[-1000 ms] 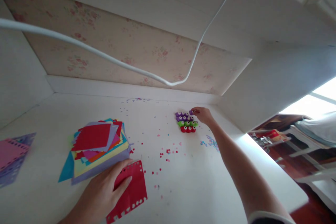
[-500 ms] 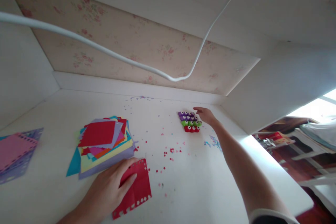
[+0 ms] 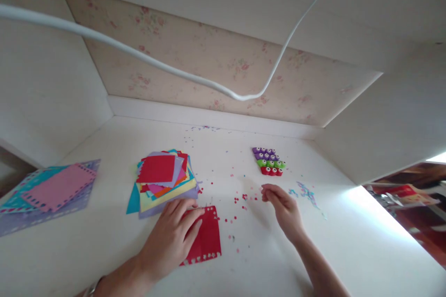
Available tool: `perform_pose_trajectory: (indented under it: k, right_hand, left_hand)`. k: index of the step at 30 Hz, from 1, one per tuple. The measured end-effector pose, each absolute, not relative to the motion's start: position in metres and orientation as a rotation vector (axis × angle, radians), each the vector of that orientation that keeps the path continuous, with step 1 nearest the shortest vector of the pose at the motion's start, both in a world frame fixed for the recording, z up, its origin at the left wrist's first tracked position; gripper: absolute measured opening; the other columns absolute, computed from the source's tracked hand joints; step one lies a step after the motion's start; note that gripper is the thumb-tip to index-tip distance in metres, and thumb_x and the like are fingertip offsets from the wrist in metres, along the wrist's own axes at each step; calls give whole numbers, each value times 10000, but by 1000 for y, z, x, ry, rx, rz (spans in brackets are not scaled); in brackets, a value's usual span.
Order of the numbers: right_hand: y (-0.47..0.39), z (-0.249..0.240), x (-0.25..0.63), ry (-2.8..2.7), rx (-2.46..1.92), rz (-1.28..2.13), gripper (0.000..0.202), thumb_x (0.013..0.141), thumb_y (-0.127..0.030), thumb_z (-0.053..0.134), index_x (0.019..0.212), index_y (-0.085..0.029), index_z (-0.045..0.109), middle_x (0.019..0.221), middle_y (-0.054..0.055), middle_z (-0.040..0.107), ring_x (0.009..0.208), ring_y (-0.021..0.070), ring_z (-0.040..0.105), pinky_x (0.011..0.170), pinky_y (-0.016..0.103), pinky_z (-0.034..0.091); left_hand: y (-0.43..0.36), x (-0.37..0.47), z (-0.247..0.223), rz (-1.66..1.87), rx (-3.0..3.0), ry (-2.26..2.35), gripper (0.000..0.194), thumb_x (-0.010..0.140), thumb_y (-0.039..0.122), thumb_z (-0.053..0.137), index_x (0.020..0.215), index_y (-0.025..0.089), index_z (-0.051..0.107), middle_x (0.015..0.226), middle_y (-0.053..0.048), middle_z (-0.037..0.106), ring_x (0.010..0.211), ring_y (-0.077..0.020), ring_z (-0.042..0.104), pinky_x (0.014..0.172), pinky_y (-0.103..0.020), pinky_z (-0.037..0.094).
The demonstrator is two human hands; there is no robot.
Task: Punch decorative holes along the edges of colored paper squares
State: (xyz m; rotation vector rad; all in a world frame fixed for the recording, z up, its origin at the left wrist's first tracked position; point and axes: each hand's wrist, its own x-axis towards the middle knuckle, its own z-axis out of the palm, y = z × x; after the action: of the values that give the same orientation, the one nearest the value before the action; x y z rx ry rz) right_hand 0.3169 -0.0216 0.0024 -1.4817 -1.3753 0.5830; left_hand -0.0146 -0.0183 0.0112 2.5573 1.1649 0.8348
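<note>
My left hand (image 3: pixel 170 234) lies on a red sheet of paper (image 3: pixel 208 236), fingers stretched over its left part. Small punched holes run along the sheet's top and bottom edges. Above the table, my right hand (image 3: pixel 284 209) is closed in a pinch; a tiny pale spot shows at the fingertips, too small to name. Beyond it stand small purple, green and red pieces with round white eyes (image 3: pixel 269 161), set in rows. Red and pink punched paper bits (image 3: pixel 244 196) are scattered between the hands.
A stack of coloured paper (image 3: pixel 156 169) lies behind my left hand. Punched pink, blue and purple sheets (image 3: pixel 59 188) overlap at the left. Blue and purple bits (image 3: pixel 306 193) lie at the right. A white cable (image 3: pixel 156 62) hangs across the view, before the flowered wall (image 3: pixel 223 69).
My right hand has come back from beside the eyed pieces toward me, its fingers now pinched. My left hand has settled flatter on the red sheet. The view has shifted left.
</note>
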Motion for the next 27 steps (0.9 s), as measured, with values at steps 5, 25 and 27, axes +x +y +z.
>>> perform_pose_trajectory:
  k: [5, 25, 27]
  right_hand:
    - [-50, 2, 264, -1548, -1488, 507, 205, 956, -307, 474, 1003, -236, 660, 877, 58, 673, 774, 185, 643, 684, 315, 544]
    - [-36, -14, 225, -1953, -1819, -30, 342, 965, -319, 482, 1254, -172, 591, 1339, 109, 596, 1268, 274, 518, 1104, 498, 377]
    - [-35, -12, 223, -1941, -1835, -18, 337, 967, -316, 481, 1247, -171, 600, 1345, 109, 592, 1266, 268, 524, 1118, 498, 363]
  left_hand:
    - [-19, -15, 17, 794, 2575, 1104, 132, 942, 150, 451, 895, 202, 563, 865, -44, 604, 825, -193, 556, 800, -376, 468]
    - [8, -26, 2, 888, 2434, 1199, 364, 905, 163, 522, 610, 216, 315, 544, 50, 368, 540, -122, 376, 590, -297, 331]
    - [10, -26, 3, 878, 2445, 1182, 362, 906, 167, 523, 606, 215, 326, 541, 49, 373, 538, -120, 384, 587, -294, 331]
